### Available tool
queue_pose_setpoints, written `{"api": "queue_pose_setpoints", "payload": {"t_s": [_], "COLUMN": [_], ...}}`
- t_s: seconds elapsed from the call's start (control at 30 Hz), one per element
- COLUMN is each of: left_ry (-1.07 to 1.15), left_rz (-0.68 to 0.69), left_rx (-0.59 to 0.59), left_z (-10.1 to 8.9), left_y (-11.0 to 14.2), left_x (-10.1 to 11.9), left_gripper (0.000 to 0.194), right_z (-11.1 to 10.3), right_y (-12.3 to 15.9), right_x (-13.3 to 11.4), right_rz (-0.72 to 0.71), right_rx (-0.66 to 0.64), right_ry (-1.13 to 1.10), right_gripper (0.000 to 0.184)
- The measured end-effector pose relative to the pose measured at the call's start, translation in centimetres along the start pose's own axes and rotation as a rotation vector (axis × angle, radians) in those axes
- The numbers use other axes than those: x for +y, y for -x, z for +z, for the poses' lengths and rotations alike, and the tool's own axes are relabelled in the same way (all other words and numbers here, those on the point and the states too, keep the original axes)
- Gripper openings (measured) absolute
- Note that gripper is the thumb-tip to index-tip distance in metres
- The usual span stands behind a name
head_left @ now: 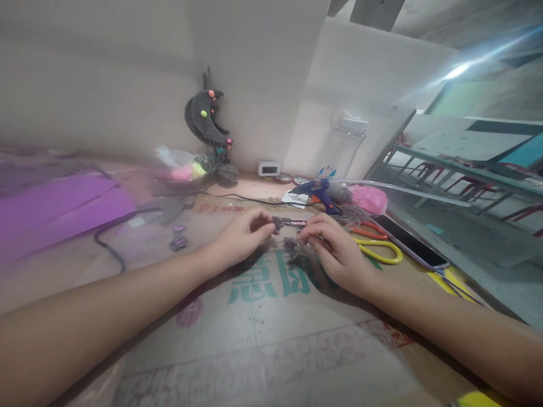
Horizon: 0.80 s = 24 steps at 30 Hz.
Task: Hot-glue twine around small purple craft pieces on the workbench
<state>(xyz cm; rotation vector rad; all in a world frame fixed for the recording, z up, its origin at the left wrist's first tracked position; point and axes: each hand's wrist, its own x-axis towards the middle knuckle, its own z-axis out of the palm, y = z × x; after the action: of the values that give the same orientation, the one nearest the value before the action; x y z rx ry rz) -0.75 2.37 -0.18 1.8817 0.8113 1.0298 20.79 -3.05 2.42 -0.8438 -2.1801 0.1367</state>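
My left hand is closed in a pinch on a small grey-purple yarn piece. Opposite it, my right hand has its fingers pressed together at a thin grey yarn strand. A second small grey-purple piece hangs or lies by those fingertips; I cannot tell which. Between the hands shows a slim metal tool, partly hidden by the right fingers. Two flower-like grey-purple pieces lie on the cardboard left of my hands.
Yellow-handled scissors, an orange handle and a phone lie at right. Behind are a blue glue gun, grey yarn, a clear jar and a small digital clock. Purple sheets lie left; a grey moon decoration stands by the wall.
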Motion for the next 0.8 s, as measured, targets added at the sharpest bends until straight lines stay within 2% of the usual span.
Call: {"api": "queue_pose_setpoints", "payload": {"t_s": [0.27, 0.4, 0.5, 0.57, 0.63, 0.73, 0.8], "left_ry": [0.304, 0.417, 0.355, 0.258, 0.128, -0.072, -0.132], "left_rz": [-0.086, -0.123, -0.121, -0.101, -0.075, -0.063, -0.048], "left_rx": [-0.271, -0.300, -0.310, -0.256, -0.135, 0.100, 0.199], "left_z": [0.7, 0.9, 0.9, 0.8, 0.6, 0.0, -0.3], "left_y": [1.0, 0.9, 1.1, 1.1, 1.1, 0.6, 0.4], "left_x": [1.3, 1.4, 1.4, 1.4, 1.3, 1.2, 1.1], "left_gripper": [0.014, 0.016, 0.018, 0.017, 0.015, 0.014, 0.014], "right_z": [0.3, 0.6, 0.7, 0.7, 0.6, 0.4, 0.4], "right_y": [-0.3, -0.2, 0.0, 0.0, -0.1, -0.2, -0.3], "right_x": [0.9, 1.2, 1.1, 1.1, 1.2, 1.4, 1.6], "right_rz": [-0.018, 0.053, 0.180, 0.270, 0.330, 0.354, 0.347], "right_rx": [0.015, 0.053, 0.064, 0.108, 0.162, 0.194, 0.181], "right_ry": [-0.018, -0.063, -0.175, -0.256, -0.307, -0.323, -0.314], "right_gripper": [0.021, 0.019, 0.018, 0.016, 0.015, 0.016, 0.017]}}
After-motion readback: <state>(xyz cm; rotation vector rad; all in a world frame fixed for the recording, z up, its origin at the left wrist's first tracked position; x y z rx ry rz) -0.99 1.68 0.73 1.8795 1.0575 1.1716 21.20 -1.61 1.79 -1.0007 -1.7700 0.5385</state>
